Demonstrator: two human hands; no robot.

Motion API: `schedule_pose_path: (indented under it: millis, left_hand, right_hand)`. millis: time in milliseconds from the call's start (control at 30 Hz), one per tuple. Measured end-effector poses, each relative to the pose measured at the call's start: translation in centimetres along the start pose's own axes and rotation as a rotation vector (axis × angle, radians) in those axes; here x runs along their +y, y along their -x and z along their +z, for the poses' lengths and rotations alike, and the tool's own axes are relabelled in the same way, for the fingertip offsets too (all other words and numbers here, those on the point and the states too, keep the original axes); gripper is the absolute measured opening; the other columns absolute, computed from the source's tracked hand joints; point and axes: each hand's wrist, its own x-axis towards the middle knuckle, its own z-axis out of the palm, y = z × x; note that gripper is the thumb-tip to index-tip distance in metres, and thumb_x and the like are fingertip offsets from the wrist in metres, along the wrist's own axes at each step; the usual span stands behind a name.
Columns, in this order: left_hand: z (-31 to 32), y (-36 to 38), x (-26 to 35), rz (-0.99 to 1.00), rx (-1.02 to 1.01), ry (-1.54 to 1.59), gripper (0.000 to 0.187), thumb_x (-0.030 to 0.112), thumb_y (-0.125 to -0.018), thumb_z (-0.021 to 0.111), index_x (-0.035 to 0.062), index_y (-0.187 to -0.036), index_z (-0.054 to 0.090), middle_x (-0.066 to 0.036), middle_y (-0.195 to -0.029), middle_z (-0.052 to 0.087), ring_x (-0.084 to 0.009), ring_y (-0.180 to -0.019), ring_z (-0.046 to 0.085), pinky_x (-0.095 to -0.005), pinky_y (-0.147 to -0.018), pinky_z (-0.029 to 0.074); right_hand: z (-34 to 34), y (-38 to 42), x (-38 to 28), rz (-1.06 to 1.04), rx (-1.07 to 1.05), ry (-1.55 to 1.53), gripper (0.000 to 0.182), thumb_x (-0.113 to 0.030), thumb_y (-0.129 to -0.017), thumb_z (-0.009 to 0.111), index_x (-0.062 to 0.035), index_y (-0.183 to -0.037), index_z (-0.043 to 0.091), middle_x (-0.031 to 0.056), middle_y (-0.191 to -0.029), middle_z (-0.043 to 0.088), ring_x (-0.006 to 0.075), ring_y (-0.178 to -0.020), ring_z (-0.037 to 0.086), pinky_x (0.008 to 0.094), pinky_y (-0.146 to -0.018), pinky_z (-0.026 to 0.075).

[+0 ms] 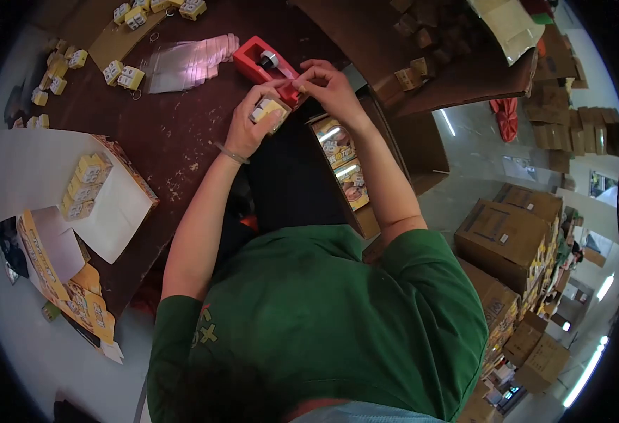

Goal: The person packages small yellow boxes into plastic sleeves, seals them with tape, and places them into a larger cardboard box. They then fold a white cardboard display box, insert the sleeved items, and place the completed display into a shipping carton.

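My left hand point(247, 125) is closed around a small yellow-and-white box point(270, 113), just below the red tape dispenser point(252, 51). A roll of clear tape point(268, 60) sits in the dispenser, and a strip of it runs toward the cutting end. At that end my right hand point(329, 90) pinches the strip between thumb and fingers. The fingertips of both hands are close together there. To the left of the dispenser, a fan of clear plastic bags point(186, 65) lies flat on the dark table point(175, 134).
Small yellow-and-white boxes point(130, 77), some with key rings, lie at the table's far side. An open display carton point(123, 204) holds several at left. A large cardboard box point(464, 81) stands at upper right. Printed cartons point(352, 185) sit by my right forearm; stacked boxes point(503, 229) fill the right.
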Motion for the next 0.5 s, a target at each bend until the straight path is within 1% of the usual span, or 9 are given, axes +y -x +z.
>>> schedule_pose_path:
  millis: [67,100,133,233,267,367,400,467,500]
  left_hand:
    - [-0.5,-0.4,0.5,-0.068,-0.085,-0.021,0.037,0.027,-0.084,0.062,0.0027,-0.111,0.053,-0.016,-0.133,0.055,-0.0219,-0.117,0.053,-0.0342,-0.102,0.039]
    - [-0.5,-0.5,0.7,-0.075,-0.082,-0.031,0.037,0.027,-0.085,0.062,0.0026,-0.111,0.053,-0.016,-0.133,0.055,-0.0219,-0.118,0.053,-0.0344,-0.102,0.039]
    - [-0.5,-0.5,1.0,-0.083,-0.08,-0.042,0.036,0.026,-0.085,0.062,0.0026,-0.11,0.053,-0.016,-0.132,0.056,-0.022,-0.118,0.053,-0.0346,-0.102,0.039]
    - [-0.5,-0.4,1.0,-0.086,-0.074,-0.051,0.037,0.025,-0.086,0.062,0.0024,-0.115,0.055,-0.015,-0.13,0.058,-0.0209,-0.116,0.054,-0.0339,-0.102,0.039]
    - [-0.4,-0.4,0.9,-0.081,-0.07,-0.049,0.038,0.024,-0.086,0.061,0.0024,-0.117,0.056,-0.014,-0.129,0.059,-0.0204,-0.116,0.055,-0.0335,-0.101,0.04]
    - [-0.5,-0.1,1.2,-0.115,-0.058,-0.065,0.043,0.02,-0.088,0.061,0.0027,-0.126,0.056,-0.012,-0.125,0.061,-0.0184,-0.114,0.056,-0.0317,-0.1,0.04]
    - [-0.4,0.1,1.3,-0.092,-0.02,-0.065,0.043,0.019,-0.089,0.06,0.003,-0.128,0.055,-0.012,-0.125,0.062,-0.0179,-0.113,0.057,-0.0313,-0.1,0.041]
    - [-0.2,0.5,1.4,-0.053,0.061,-0.07,0.044,0.016,-0.09,0.059,0.0038,-0.132,0.055,-0.011,-0.123,0.063,-0.017,-0.111,0.058,-0.0305,-0.098,0.042]
    - [-0.3,0.9,1.5,-0.072,0.077,-0.074,0.041,0.015,-0.091,0.058,0.0043,-0.131,0.055,-0.011,-0.121,0.064,-0.0171,-0.11,0.059,-0.0307,-0.097,0.043]
  right_hand:
    - [0.6,1.3,-1.2,-0.161,0.166,0.317,0.014,-0.017,-0.087,0.072,-0.003,-0.087,0.07,0.0078,-0.112,0.059,0.0152,-0.103,0.058,0.0317,-0.088,0.047]
    - [1.0,2.1,-2.0,-0.243,0.249,0.472,0.013,-0.016,-0.087,0.072,-0.0036,-0.087,0.07,0.0073,-0.112,0.06,0.014,-0.104,0.057,0.0308,-0.089,0.046]
    - [1.3,2.9,-2.8,-0.291,0.322,0.492,0.012,-0.016,-0.089,0.07,-0.0032,-0.091,0.07,0.0054,-0.099,0.064,0.0117,-0.093,0.06,0.028,-0.081,0.048]
    - [0.5,4.0,-1.5,0.217,0.113,-0.073,0.015,-0.018,-0.091,0.069,-0.0022,-0.093,0.069,0.0018,-0.083,0.065,0.0095,-0.079,0.061,0.0251,-0.072,0.048]
    - [0.5,3.8,0.4,0.302,0.079,-0.251,0.016,-0.018,-0.092,0.068,-0.002,-0.092,0.068,-0.0005,-0.075,0.063,0.0083,-0.071,0.059,0.0231,-0.066,0.048]
    - [0.6,4.1,4.5,0.342,0.022,-0.222,0.014,-0.017,-0.092,0.067,-0.0027,-0.093,0.067,0.0007,-0.078,0.064,0.0087,-0.071,0.06,0.0235,-0.067,0.049]
    - [0.7,4.7,5.3,0.347,0.03,-0.238,0.013,-0.015,-0.093,0.066,-0.0022,-0.095,0.067,0.001,-0.08,0.064,0.0089,-0.073,0.06,0.0241,-0.069,0.049]
    - [1.8,5.7,2.8,0.222,0.004,-0.383,0.013,-0.014,-0.094,0.065,-0.0021,-0.097,0.067,0.0013,-0.082,0.064,0.0089,-0.075,0.06,0.0243,-0.071,0.05]
    - [2.3,6.2,1.3,0.169,-0.003,-0.461,0.013,-0.014,-0.094,0.064,-0.002,-0.098,0.067,0.0014,-0.083,0.064,0.0089,-0.076,0.06,0.0245,-0.072,0.05]
